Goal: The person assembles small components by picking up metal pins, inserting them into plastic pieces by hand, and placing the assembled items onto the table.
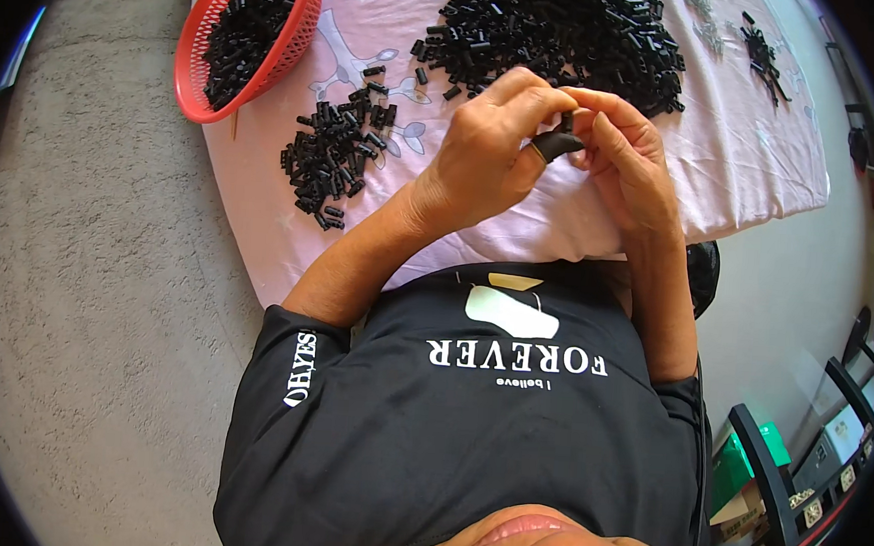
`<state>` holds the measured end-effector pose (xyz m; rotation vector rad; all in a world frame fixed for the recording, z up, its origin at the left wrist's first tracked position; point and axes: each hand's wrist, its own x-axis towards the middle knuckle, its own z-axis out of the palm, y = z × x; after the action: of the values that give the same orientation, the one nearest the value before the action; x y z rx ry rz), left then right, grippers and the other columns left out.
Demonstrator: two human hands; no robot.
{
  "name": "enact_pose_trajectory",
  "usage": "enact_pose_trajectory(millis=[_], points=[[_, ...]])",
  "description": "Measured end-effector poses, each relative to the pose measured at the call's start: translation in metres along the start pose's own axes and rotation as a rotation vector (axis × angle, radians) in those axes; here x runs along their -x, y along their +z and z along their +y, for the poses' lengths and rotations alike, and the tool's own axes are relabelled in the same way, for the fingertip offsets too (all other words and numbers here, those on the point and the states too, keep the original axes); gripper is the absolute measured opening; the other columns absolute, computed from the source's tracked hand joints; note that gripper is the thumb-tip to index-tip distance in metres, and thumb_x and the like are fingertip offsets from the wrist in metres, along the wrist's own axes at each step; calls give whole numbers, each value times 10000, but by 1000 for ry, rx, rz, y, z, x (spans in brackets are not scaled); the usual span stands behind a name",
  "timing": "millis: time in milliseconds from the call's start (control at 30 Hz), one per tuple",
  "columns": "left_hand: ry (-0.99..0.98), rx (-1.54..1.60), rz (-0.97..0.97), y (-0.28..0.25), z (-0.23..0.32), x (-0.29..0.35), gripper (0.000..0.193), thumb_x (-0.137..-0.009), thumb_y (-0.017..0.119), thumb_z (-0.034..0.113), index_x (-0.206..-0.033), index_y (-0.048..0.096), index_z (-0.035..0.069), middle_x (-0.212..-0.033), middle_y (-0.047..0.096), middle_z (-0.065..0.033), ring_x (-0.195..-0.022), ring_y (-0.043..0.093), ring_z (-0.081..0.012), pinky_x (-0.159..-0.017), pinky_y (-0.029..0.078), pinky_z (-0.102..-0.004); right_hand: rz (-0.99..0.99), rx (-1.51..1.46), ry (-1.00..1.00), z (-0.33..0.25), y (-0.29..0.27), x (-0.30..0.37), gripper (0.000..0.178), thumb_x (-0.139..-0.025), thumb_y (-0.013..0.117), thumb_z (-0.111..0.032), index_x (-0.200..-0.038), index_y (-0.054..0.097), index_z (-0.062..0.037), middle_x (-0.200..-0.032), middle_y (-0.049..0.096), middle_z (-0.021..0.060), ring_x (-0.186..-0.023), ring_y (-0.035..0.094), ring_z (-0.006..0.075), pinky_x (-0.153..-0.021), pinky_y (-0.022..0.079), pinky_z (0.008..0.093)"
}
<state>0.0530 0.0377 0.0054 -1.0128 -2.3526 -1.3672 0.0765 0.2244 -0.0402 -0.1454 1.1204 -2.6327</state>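
Close together above the near edge of the cloth-covered table, my two hands meet at a small black cylindrical plastic part (pixel 567 122). My left hand (pixel 479 151) is closed in a pinch on it, with a black finger cot (pixel 558 145) over the thumb. From the other side, the fingertips of my right hand (pixel 632 165) are also closed at the part. The fingers cover much of it, so its ends cannot be made out. Left of my left hand lies a small heap of similar black parts (pixel 334 157); beyond both hands spreads a much larger heap (pixel 562 35).
A red plastic basket (pixel 307 40) full of black parts stands at the table's far left. Small clear pieces (pixel 707 27) and a few thin dark pieces (pixel 762 61) lie far right. Pink patterned cloth (pixel 754 162) covers the table. A dark rack (pixel 761 453) stands at lower right.
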Motion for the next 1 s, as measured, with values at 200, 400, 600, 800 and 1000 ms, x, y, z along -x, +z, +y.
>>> enact_pose_trajectory(millis=[200,400,600,800,1000], points=[[-201,-280,123,-68,-34,26,347,-731,633,-61,-1069,666,12,-872,606,-112,-719,584,-226,-686,499,-341,32,144,1,2,-1,-1,311,-1023,584,-130,-1312,606,-17,-1042,713,82,-856,634,73,-794,513,206],[-437,-579,136,-112,-55,64,347,-711,590,-78,-1028,691,22,-924,631,-107,-778,619,-241,-721,510,-344,80,74,18,4,-1,-4,256,-1026,573,-105,-1251,631,0,-1026,710,82,-855,641,84,-796,517,206],[-328,-595,111,-109,-64,55,420,-678,510,-106,-1036,689,21,-1038,650,-137,-1005,607,-336,-927,485,-412,168,83,25,5,4,-8,223,-1019,601,-136,-1192,660,-9,-977,714,66,-819,641,78,-762,518,197],[-241,-546,-31,-96,-63,43,325,-799,687,-4,-1121,670,36,-1144,657,-124,-1064,612,-306,-953,476,-373,294,300,-69,9,25,-13,163,-1000,635,-132,-1110,693,-27,-908,703,22,-752,609,52,-698,491,194],[-309,-601,-31,-100,-63,51,251,-738,661,-23,-980,667,43,-1010,628,-109,-995,587,-321,-896,470,-413,315,408,-179,15,28,-16,142,-990,646,-107,-1096,696,-26,-898,698,16,-759,596,42,-701,483,189]])
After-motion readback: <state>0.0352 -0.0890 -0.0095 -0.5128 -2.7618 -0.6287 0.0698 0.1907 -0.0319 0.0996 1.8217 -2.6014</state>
